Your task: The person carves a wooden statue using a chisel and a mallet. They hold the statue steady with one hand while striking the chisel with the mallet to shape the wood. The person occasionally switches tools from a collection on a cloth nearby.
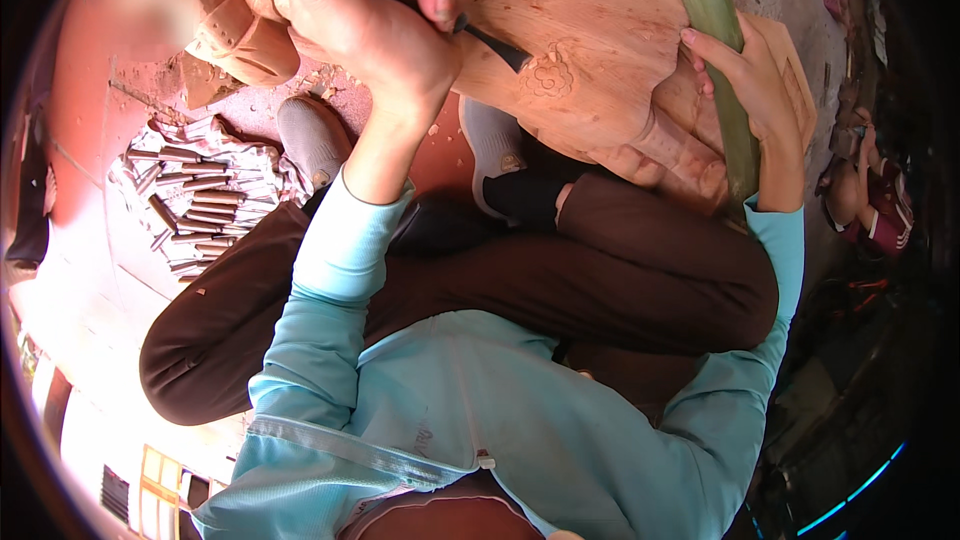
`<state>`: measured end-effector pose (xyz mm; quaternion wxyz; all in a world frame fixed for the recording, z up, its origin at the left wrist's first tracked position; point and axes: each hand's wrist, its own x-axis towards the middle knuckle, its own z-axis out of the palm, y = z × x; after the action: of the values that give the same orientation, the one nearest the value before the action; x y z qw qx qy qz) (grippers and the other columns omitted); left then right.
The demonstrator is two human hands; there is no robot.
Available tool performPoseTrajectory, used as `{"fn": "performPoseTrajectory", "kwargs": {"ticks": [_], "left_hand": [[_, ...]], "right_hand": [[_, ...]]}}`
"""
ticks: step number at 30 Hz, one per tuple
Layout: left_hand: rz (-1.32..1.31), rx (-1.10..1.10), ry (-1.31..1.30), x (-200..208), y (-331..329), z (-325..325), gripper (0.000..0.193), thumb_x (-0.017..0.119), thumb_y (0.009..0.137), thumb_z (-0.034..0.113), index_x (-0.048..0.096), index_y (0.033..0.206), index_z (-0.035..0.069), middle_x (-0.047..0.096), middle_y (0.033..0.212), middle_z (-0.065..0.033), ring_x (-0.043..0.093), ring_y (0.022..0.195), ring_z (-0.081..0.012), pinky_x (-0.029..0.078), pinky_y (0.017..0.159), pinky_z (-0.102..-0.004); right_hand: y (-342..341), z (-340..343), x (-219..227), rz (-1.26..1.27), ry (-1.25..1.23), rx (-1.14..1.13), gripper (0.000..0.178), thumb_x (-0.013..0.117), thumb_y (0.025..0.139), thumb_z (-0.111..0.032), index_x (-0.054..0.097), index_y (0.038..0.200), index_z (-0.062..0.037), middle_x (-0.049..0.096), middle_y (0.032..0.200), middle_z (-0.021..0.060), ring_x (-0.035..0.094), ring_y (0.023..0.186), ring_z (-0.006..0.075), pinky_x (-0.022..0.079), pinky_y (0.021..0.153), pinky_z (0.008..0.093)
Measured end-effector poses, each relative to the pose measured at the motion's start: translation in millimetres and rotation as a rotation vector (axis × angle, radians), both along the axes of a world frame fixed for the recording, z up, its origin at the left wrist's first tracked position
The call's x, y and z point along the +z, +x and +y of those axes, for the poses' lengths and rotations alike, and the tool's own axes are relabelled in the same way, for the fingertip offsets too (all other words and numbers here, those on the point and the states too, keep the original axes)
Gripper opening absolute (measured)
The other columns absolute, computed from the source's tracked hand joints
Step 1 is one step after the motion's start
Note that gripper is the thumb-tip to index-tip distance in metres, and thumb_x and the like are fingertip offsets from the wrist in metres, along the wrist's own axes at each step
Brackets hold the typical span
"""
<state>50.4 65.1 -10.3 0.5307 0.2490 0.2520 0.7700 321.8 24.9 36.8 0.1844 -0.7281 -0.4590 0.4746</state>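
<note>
My left hand [385, 25] is closed around the dark handle of a carving chisel [498, 48]. Its narrow metal blade slants down to the right, the tip at the edge of a small flower carved in relief [547, 77]. That flower is on a large piece of reddish-brown wood [595, 35] lying in front of my legs. Over the wood's right side runs a long green bar [712, 30], smooth-looking, its material unclear. My right hand [762, 80] wraps around this bar, thumb on its near face; some fingers are hidden behind it.
On the floor at left, a striped cloth [140, 155] bears several chisels with brown handles [208, 198]. Other carved wood [245, 40] stands at upper left, with shavings nearby. My grey shoes [315, 135] are beside the workpiece. A person in maroon [885, 215] sits far right.
</note>
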Motion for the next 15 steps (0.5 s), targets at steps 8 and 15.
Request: {"fn": "performPoseTrajectory", "kwargs": {"ticks": [8, 15], "left_hand": [[-0.106, -0.115, 0.054, -9, -29, -11, 0.042, 0.033, 0.091, 0.043, 0.058, 0.092, 0.009, 0.033, 0.053, -0.0017, 0.030, 0.039, -0.0139, 0.024, 0.033, -0.0259], [-0.046, -0.042, 0.127, -5, -16, -22, 0.045, 0.031, 0.093, 0.042, 0.056, 0.106, 0.006, 0.030, 0.050, -0.0018, 0.026, 0.034, -0.0135, 0.023, 0.031, -0.0267]], "right_hand": [[-3, -1, 3, -0.057, 0.011, 0.012, 0.033, 0.068, 0.082, -0.022, 0.055, 0.107, -0.0043, 0.051, 0.065, -0.0002, 0.047, 0.049, 0.0070, 0.037, 0.044, 0.0216], [-6, -1, 1, -0.056, 0.035, 0.001, 0.036, 0.068, 0.082, -0.021, 0.054, 0.110, -0.0029, 0.050, 0.064, -0.0002, 0.046, 0.048, 0.0069, 0.037, 0.043, 0.0218]]}}
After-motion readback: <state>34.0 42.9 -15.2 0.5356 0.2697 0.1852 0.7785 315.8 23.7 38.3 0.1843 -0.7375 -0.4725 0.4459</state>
